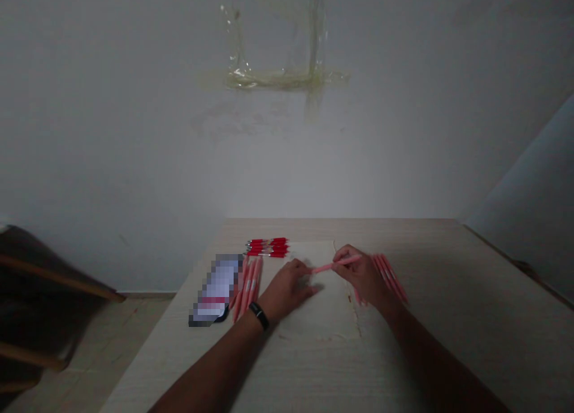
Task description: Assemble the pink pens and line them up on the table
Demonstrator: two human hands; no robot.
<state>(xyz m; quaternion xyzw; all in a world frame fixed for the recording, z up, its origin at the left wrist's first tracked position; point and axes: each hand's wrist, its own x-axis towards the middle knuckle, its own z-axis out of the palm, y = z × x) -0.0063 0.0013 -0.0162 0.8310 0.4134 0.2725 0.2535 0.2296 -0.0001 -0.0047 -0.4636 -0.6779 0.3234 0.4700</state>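
Note:
A slim pink pen (323,269) is held nearly level between my two hands, above a pale sheet (318,323) with a ragged right edge. My left hand (289,290) pinches the pen's left end; its thumb is stretched out below. My right hand (359,274) grips the pen farther right, with the fingers closed round it. Beneath the right hand a bit of another pink piece (357,296) shows, mostly hidden. Several pink pens (389,275) lie side by side just right of that hand. More pink pens (249,284) lie left of my left hand.
Several red pens (268,247) with silvery tips lie in a stack behind the sheet. A pixelated phone-like device (217,287) rests on the left of the wooden table (314,377). The wall (341,174) stands behind; dark furniture (40,287) is at left.

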